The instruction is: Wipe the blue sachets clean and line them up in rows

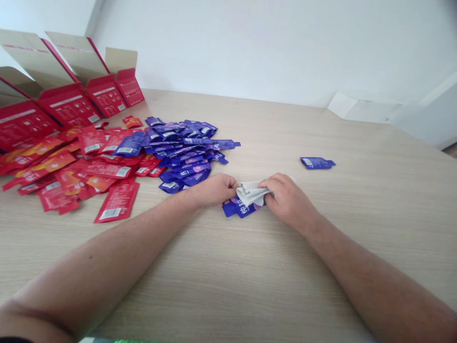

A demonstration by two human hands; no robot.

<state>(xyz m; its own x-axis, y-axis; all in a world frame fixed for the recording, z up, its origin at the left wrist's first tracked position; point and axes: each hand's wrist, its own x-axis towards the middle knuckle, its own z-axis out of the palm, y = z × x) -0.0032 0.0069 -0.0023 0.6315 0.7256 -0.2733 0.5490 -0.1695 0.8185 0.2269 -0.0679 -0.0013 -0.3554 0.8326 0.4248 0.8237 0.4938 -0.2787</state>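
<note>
A blue sachet [235, 208] with white lettering and a notched end lies in front of me at mid-table. Over its upper part is a crumpled pale grey cloth [250, 193], gripped by my right hand [283, 197] with bent fingers. My left hand [221, 189] is closed at the sachet's left side, thumb and fingers pinched near the cloth's edge. What exactly those left fingertips pinch is partly hidden, but the sachet's edge runs under them. Just behind my left hand lies a heap of blue sachets [189, 155].
Red and orange sachets [103, 162] are piled at the left, touching the blue heap. Open red cartons [67, 105] stand in a row behind them. One blue sachet [317, 163] lies apart at the right. A white flat box [364, 109] rests against the wall.
</note>
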